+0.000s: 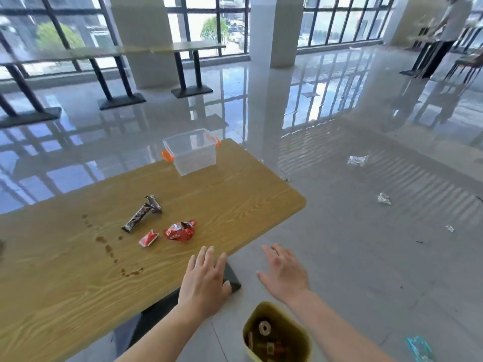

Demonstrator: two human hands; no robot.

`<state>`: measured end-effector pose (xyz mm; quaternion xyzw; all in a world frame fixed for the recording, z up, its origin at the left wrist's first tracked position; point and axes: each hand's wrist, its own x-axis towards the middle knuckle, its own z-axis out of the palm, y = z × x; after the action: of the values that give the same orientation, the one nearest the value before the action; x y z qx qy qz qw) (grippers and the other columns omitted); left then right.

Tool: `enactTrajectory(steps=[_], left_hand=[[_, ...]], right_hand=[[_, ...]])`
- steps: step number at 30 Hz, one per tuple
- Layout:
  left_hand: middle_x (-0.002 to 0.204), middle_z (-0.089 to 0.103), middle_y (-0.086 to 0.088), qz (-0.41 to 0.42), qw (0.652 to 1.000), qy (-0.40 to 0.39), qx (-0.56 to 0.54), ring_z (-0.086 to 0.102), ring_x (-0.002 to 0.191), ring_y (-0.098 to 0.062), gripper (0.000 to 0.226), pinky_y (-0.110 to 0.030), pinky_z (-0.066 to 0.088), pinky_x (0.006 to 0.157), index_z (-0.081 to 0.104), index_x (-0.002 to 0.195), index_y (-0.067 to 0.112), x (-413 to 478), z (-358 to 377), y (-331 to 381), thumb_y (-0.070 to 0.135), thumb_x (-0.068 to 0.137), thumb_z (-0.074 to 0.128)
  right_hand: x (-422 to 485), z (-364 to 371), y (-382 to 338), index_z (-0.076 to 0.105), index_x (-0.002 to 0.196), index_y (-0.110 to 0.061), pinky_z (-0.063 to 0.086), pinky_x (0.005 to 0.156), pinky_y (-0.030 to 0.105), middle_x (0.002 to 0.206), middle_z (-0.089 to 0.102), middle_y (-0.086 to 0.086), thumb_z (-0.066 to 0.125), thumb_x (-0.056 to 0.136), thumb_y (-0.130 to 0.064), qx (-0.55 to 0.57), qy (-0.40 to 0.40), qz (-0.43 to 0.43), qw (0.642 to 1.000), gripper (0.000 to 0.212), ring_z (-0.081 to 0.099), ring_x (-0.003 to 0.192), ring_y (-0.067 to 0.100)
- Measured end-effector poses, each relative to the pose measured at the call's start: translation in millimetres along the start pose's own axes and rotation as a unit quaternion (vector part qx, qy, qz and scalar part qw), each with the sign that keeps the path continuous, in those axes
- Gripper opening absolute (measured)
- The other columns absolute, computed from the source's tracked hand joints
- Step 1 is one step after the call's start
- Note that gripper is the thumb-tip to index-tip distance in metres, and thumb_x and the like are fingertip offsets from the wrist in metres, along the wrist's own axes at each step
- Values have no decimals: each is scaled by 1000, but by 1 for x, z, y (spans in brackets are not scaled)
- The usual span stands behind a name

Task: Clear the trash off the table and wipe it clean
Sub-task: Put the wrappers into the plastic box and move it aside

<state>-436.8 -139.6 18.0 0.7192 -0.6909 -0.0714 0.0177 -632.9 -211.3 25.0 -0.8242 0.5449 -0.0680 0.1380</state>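
On the wooden table (65, 283) lie a long brown wrapper (137, 218), a smaller brown wrapper (154, 204), a small red packet (149, 238) and a crumpled red wrapper (180, 230). Brown stains (132, 272) trail across the top to their left. My left hand (205, 280) hovers open over the table's near edge, just short of the red wrappers. Open too, my right hand (283, 273) hangs off the table over the floor. Below both hands a yellow-green bin (277, 333) on the floor holds some trash.
A clear plastic box (192, 151) with orange latches stands at the table's far end. Crumpled clear plastic (357, 160) and scraps (383, 198) lie on the tiled floor to the right, a blue packet (419, 347) at bottom right. Other tables and a person (444, 35) stand far off.
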Motion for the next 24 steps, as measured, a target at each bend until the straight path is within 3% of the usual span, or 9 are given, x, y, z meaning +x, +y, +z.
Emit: enactTrajectory(steps=[5,10,24], left_hand=[[159,22,-14,-41,999,23,-6,14,148,-32,67,-49,16,120,25,149,22,-15,-17,-47,45,91,48],[149,42,-16,-93,995,42,-4,32,142,-34,69,-51,30,114,44,142,20,-32,-24,-114,46,78,50],[160,22,-14,-156,985,56,-52,14,149,-30,72,-46,14,121,26,152,21,-75,-43,-278,46,88,47]], right_hand=[[19,0,-51,36,145,-24,46,96,33,142,45,0,59,91,-45,14,-3,-31,999,63,44,128,21],[36,11,-112,36,145,-25,46,97,33,142,45,-2,59,91,-45,11,-5,-43,999,62,42,128,20],[83,47,-265,42,143,-24,40,106,31,142,47,-1,62,91,-41,14,-16,-96,995,59,45,128,19]])
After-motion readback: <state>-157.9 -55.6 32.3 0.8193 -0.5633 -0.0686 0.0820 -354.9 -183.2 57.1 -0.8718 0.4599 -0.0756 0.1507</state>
